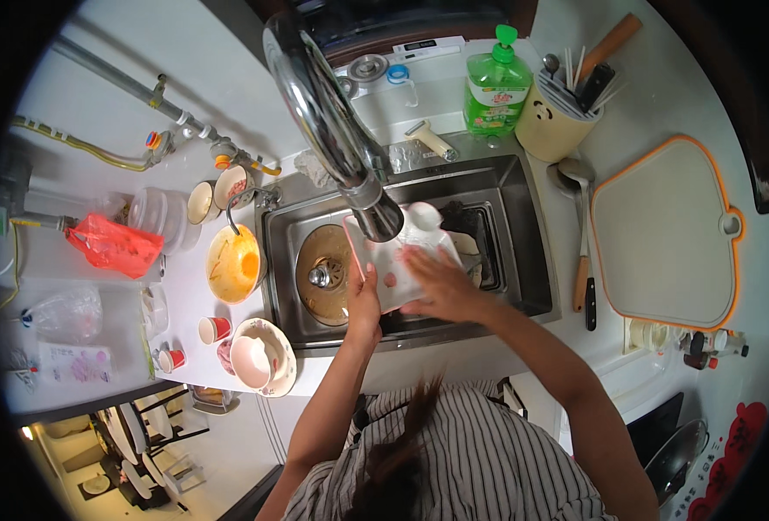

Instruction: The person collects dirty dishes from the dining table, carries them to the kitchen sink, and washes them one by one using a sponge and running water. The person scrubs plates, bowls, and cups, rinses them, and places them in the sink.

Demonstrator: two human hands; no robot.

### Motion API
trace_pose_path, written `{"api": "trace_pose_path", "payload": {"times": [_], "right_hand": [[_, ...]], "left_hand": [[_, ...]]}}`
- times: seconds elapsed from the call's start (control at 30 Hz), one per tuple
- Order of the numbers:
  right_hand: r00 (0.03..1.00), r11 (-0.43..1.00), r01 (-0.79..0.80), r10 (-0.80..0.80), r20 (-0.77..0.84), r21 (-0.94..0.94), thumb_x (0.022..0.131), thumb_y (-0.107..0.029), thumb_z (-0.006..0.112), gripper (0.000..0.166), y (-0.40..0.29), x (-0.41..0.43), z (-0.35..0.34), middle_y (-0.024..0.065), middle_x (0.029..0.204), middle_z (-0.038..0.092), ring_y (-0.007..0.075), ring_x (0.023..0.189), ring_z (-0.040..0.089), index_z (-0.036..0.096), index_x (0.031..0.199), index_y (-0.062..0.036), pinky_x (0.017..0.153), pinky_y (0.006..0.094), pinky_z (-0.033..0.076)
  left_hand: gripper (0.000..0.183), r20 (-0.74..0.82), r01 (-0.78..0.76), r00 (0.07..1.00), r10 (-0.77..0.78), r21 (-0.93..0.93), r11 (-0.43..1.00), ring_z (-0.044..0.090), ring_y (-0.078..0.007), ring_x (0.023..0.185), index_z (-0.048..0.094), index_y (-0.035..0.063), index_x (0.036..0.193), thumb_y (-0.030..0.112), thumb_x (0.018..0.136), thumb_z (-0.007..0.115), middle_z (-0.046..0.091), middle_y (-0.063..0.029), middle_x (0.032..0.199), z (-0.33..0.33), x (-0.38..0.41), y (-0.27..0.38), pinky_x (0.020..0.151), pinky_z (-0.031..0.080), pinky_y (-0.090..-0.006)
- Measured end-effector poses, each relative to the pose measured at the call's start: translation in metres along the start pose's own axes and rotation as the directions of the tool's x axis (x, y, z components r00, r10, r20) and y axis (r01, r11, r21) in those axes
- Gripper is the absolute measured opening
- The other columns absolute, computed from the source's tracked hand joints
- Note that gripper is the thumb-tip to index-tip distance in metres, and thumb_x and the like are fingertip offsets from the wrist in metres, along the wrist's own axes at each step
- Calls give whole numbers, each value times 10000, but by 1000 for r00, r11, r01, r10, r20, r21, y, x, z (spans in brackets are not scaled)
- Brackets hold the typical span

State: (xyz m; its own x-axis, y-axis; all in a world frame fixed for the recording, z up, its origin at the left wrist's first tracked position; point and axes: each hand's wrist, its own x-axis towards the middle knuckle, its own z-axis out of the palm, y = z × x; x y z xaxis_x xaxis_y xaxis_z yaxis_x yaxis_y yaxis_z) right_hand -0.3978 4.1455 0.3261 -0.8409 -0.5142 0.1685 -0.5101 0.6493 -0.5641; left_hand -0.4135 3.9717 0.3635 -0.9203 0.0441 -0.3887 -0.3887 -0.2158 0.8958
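Note:
My left hand [363, 303] grips the near left edge of a white compartment plate [381, 260] with a pink rim, thumb on top. The plate is tilted over the sink [397, 342] and has small pinkish marks and a round compartment at its far corner. My right hand [446, 283] lies across the plate's right side, fingers spread on its surface and slightly blurred. The chrome faucet [319, 98] arches over the plate, its spout just above it. Brownish liquid surrounds the drain strainer [327, 273] at the left. Right of the plate, a pale dish [467, 254] lies by a black tray [488, 241].
Left of the sink stand an orange-stained bowl [231, 264], stacked dishes [254, 361] and a red paper cup [215, 330]. Behind are a green soap bottle [496, 91], a peeler [431, 140] and a utensil holder [557, 124]. Ladles [583, 228] and a cutting board [667, 241] lie right.

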Motion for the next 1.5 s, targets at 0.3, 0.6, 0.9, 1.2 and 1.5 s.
{"api": "trace_pose_path", "payload": {"times": [0.3,0.6,0.9,1.2,1.5], "right_hand": [[992,982,73,-53,-114,174,776,-78,564,493,-39,7,28,161,1323,439,318,1254,388,453,1249,8,1049,507,233],[950,995,12,19,-313,96,755,-26,488,408,-52,4,30,201,1225,515,311,1205,449,522,1151,63,1054,506,251],[889,988,-149,147,-434,30,750,3,504,326,-11,-20,27,150,1136,567,304,1100,515,559,1069,41,997,452,346],[863,988,-139,155,-481,68,722,18,561,283,17,-38,18,113,1037,616,258,993,580,600,1002,-3,984,426,380],[944,966,115,-178,-277,-230,783,-174,625,289,29,-47,5,60,1073,629,178,1019,594,610,1051,-68,1004,381,382]], "left_hand": [[496,-56,-114,992,110,-68,991,395,-167,1219,189,148,1439,121,975,364,312,-46,1420,-3,10,-14,996,353,-322],[515,-23,28,999,-34,-246,969,412,-179,1205,202,169,1436,141,965,411,358,-50,1387,4,12,-31,990,357,-332],[482,-87,-124,990,115,-101,987,487,-156,1031,225,179,1424,140,973,390,428,-50,1288,26,3,-29,874,433,-309],[475,-97,-103,990,99,-41,994,466,-173,1110,262,198,1404,166,957,416,430,-35,1299,24,3,-17,928,409,-330],[510,223,412,872,-436,149,899,556,-239,1023,303,194,1388,164,899,448,457,-94,1275,-15,35,14,767,538,-382]]}}
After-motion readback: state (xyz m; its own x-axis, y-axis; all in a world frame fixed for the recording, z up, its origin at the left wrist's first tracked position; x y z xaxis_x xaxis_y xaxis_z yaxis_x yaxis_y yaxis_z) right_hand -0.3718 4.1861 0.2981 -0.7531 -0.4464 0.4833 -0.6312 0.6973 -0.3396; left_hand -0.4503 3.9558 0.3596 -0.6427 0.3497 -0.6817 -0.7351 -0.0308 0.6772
